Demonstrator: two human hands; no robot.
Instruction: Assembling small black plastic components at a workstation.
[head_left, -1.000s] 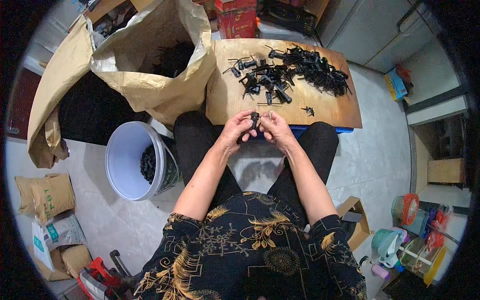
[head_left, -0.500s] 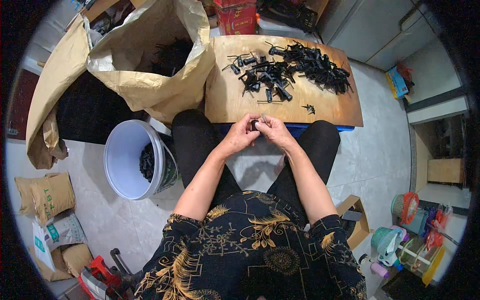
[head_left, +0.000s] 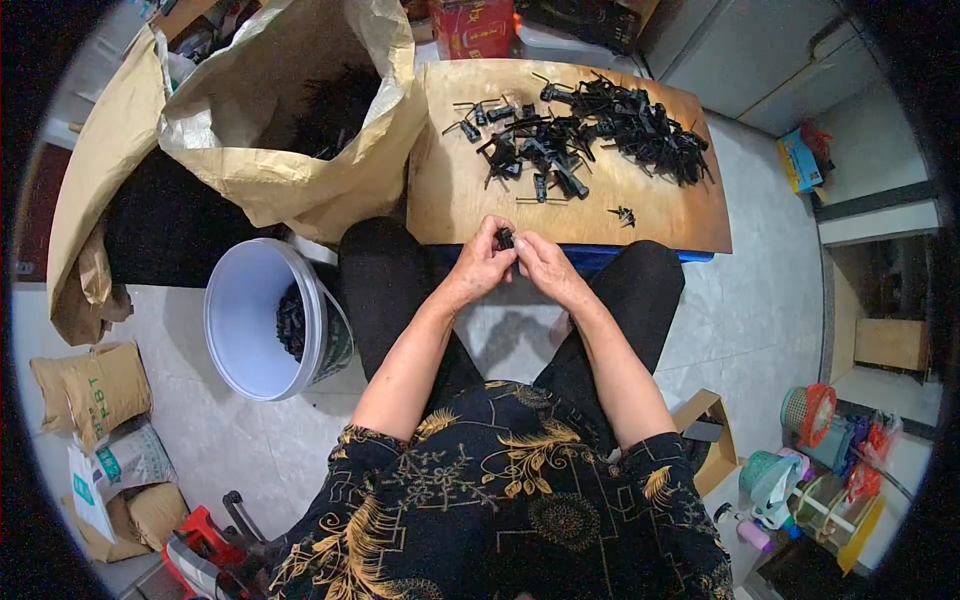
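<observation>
Head view: a white bucket [head_left: 235, 325] held black pieces [head_left: 291, 322], a brown sack [head_left: 275, 185] a dark heap [head_left: 338, 120]; the left hand [head_left: 483, 265] pinched a small black part [head_left: 505, 240] before the board [head_left: 440, 190], the right hand [head_left: 553, 270] against it, grip unclear.

In front of board [head_left: 450, 195]: part [head_left: 505, 239] mostly covered by left hand [head_left: 482, 264] and right hand [head_left: 547, 268]. Left of board: sack [head_left: 290, 185] cut off by top edge. Behind board: box [head_left: 472, 30] likewise.
</observation>
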